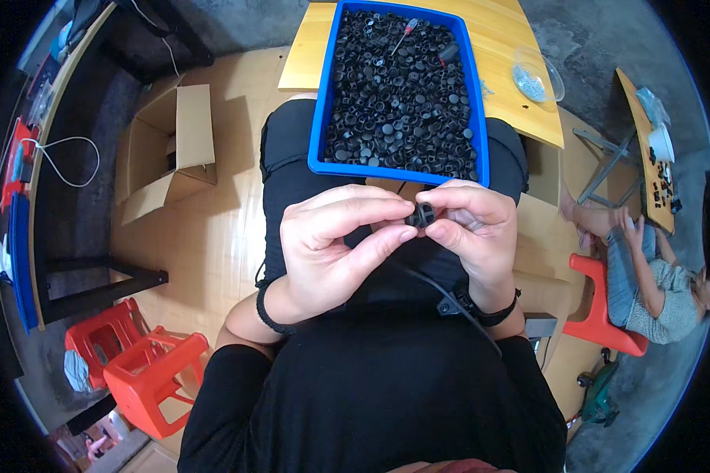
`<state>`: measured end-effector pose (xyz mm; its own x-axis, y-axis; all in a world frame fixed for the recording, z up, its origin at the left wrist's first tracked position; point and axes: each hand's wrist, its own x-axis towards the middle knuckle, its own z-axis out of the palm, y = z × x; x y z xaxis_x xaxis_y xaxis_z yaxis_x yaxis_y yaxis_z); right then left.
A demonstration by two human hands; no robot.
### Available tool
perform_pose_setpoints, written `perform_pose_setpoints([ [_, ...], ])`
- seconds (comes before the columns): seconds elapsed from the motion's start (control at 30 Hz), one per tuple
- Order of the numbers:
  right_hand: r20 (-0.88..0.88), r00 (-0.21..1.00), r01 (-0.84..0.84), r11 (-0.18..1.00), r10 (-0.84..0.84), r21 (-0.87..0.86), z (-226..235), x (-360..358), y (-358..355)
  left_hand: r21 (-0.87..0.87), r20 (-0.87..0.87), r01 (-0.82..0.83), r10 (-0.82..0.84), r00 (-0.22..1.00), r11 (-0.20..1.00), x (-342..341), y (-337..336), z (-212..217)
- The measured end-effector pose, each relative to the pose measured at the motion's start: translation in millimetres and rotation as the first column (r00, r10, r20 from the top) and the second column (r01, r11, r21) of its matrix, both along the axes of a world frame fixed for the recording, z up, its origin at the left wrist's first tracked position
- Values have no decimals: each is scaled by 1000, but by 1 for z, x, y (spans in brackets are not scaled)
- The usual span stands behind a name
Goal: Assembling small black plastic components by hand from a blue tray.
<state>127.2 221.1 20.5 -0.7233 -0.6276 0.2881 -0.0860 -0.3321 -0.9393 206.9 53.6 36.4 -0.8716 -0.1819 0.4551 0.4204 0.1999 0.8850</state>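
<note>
Between the fingertips of both hands is a small round black plastic part (421,215), held just in front of the tray's near edge. My left hand (335,236) pinches it from the left with thumb and forefinger. From the right, my right hand (475,229) grips it the same way. Beyond the hands, a blue tray (317,134) is heaped with many small black plastic caps and rings (394,102). On the heap lie a screwdriver with a red and clear handle (406,33) and a dark-handled tool (450,54).
The tray rests on a yellow wooden table (505,39) beside a clear bowl of small pale pieces (532,83). An open cardboard box (193,126) and red stools (154,378) stand on the left. At right, another person (663,307) sits by a small table (643,150).
</note>
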Motion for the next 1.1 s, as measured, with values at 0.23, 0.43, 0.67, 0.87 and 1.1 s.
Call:
perform_pose_setpoints([
  [0.23, -26, 999, 22, 1000, -21, 19, 1, 1, -1, -25, -9, -22, 21, 1000, 999, -1, 0, -1],
  [0.43, 13, 1000, 28, 1000, -28, -13, 0, 2, -2, -31, -12, -49, 48, 999, 998, 1, 1, 0],
  [0.67, 1, 1000, 18, 1000, -18, -6, -1, 2, -2, -60, -27, -43, 41, 999, 997, 0, 0, -1],
  [0.87, -33, 999, 22, 1000, -22, 2, 0, 2, -1, -142, -64, -26, 17, 998, 990, 0, 0, 0],
  [1.1, -241, 969, 83, 992, -56, 100, 2, 1, 0, -183, -86, -65, 50, 995, 981, 1, 1, -2],
])
